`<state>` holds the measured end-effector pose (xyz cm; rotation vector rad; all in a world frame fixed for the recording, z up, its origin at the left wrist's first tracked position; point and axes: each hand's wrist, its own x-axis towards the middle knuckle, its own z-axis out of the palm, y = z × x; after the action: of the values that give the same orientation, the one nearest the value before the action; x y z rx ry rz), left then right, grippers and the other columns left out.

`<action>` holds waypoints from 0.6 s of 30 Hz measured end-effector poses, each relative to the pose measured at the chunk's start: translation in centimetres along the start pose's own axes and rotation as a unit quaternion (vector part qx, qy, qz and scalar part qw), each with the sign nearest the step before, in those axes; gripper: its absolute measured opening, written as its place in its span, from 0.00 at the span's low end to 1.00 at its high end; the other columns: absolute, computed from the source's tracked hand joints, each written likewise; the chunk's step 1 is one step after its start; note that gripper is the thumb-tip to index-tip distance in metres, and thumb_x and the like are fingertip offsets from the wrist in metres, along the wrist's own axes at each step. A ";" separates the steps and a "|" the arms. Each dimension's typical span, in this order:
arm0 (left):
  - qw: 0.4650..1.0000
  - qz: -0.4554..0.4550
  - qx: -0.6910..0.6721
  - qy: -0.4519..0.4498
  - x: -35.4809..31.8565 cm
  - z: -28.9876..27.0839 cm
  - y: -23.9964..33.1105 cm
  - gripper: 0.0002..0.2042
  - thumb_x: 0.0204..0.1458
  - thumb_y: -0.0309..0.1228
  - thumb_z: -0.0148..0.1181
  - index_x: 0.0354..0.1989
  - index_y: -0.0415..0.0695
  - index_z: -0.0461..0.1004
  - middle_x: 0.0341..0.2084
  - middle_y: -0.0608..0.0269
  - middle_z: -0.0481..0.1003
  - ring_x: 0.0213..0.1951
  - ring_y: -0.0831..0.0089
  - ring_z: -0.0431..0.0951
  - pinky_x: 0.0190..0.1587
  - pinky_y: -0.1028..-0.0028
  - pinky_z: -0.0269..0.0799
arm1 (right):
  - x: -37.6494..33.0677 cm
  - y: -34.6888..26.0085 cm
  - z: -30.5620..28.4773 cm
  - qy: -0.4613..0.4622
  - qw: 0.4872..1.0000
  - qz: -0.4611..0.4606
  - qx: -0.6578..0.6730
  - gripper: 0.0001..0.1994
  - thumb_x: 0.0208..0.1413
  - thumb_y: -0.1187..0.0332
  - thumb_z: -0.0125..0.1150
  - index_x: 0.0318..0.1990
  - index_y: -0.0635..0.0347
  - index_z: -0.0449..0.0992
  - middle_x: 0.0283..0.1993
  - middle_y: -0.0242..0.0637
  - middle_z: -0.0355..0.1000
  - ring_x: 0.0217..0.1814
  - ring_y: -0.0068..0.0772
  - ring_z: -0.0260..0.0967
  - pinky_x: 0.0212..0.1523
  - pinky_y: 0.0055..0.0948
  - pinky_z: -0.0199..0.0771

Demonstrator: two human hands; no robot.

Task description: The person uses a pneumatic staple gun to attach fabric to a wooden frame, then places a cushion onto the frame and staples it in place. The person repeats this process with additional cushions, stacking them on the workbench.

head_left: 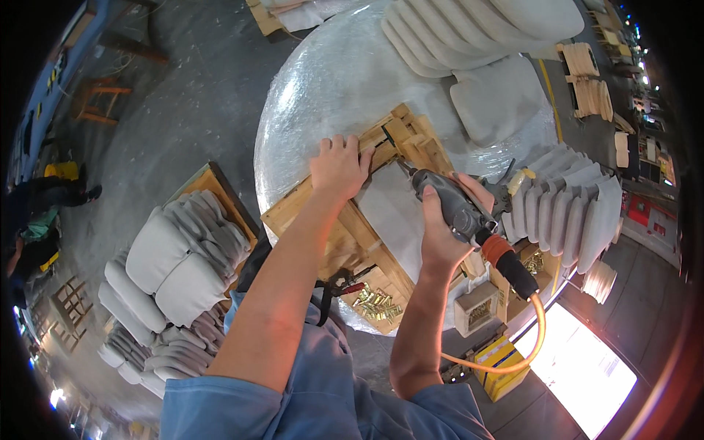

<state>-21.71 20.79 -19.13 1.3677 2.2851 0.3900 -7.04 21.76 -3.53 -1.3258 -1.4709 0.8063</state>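
Note:
My left hand (341, 170) is closed over the edge of a wooden frame (378, 253), its fingertips bent out of sight beyond the board. In my right hand (444, 229) is a dark drill (463, 209), its tip pointing at the frame's far corner. Whether the tip touches the wood I cannot tell. An orange hose (541, 323) runs from the drill's black end fitting. Inside the frame lies a grey padded panel (400, 213). A heap of brass-coloured fasteners (378, 304) sits in the frame's near corner, close to a red-handled tool (350, 288).
The round table (315, 95) is wrapped in shiny film. Grey cushions (469, 33) stand at its far side, more padded pieces (568, 202) at right. Beside it are a fastener box (477, 309) and a yellow box (502, 367). Stacked cushions (180, 260) stand at left; a person (44, 220) is farther off.

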 end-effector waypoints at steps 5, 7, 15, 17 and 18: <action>1.000 -0.006 -0.006 -0.011 0.0 0.0 -0.2 0.24 0.73 0.55 0.50 0.54 0.45 0.79 0.51 0.54 0.79 0.57 0.52 0.77 0.47 0.53 0.83 | 0.3 0.4 -0.2 -0.012 1.000 0.001 0.002 0.25 0.51 0.82 0.77 0.57 0.66 0.76 0.52 0.42 0.79 0.51 0.32 0.80 0.56 0.32 0.82; 1.000 -0.003 -0.009 -0.006 -0.1 0.1 -0.1 0.24 0.73 0.55 0.50 0.54 0.46 0.79 0.51 0.54 0.79 0.57 0.52 0.77 0.47 0.53 0.83 | 0.3 0.6 -0.3 -0.014 1.000 0.001 0.005 0.25 0.51 0.82 0.77 0.57 0.65 0.76 0.52 0.42 0.79 0.51 0.32 0.80 0.56 0.32 0.82; 1.000 -0.007 -0.004 -0.004 -0.3 -0.3 0.0 0.23 0.73 0.54 0.52 0.52 0.44 0.78 0.49 0.54 0.80 0.54 0.51 0.79 0.48 0.52 0.83 | 1.6 0.6 0.2 -0.040 0.999 0.017 0.024 0.25 0.51 0.82 0.77 0.57 0.65 0.76 0.51 0.41 0.78 0.49 0.30 0.80 0.53 0.30 0.82; 1.000 -0.006 -0.010 0.000 -0.4 -0.2 0.1 0.23 0.73 0.53 0.53 0.52 0.44 0.78 0.48 0.54 0.80 0.54 0.50 0.79 0.49 0.52 0.83 | 3.1 0.6 0.5 -0.051 0.996 0.039 0.064 0.25 0.51 0.82 0.77 0.56 0.64 0.76 0.50 0.41 0.78 0.48 0.29 0.80 0.52 0.29 0.82; 1.000 -0.007 -0.014 0.002 -0.5 -0.2 0.0 0.23 0.73 0.53 0.53 0.52 0.44 0.78 0.48 0.54 0.80 0.54 0.50 0.79 0.49 0.52 0.83 | 3.8 0.7 0.6 -0.055 0.996 0.045 0.051 0.25 0.50 0.82 0.77 0.56 0.64 0.76 0.49 0.40 0.78 0.47 0.29 0.80 0.51 0.29 0.81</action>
<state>-21.60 20.37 -18.89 1.3369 2.2827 0.4197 -7.19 25.63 -3.51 -1.2955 -1.4428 1.0155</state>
